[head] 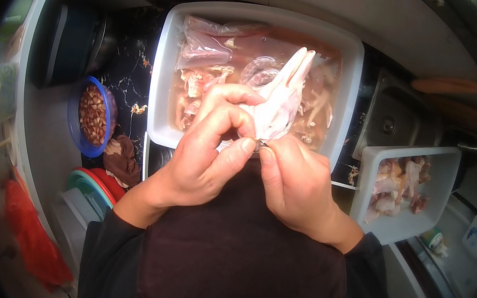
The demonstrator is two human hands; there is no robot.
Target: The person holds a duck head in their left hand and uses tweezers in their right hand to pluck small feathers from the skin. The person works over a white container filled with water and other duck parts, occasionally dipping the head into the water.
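A pale plucked poultry head (277,113), apparently a duck's, points its long bill away from me. My left hand (216,145) grips it near its close end, index finger bent along its left side. My right hand (296,178) pinches a small dark metal tool (261,145), possibly tweezers, at that same end. Both thumbs almost meet there, and the fingers hide most of the tool. Beneath the head is a large white plastic tub (265,14) of reddish water. Raw poultry pieces (197,82) and a clear plastic bag of meat (207,49) lie in it.
A smaller white tub (412,226) of raw poultry pieces stands at right, beside a steel sink (403,113). At left, a blue bowl (71,124) holds many brownish pieces near a brown cloth (124,157). Red and green plastic basins (90,182) sit below these.
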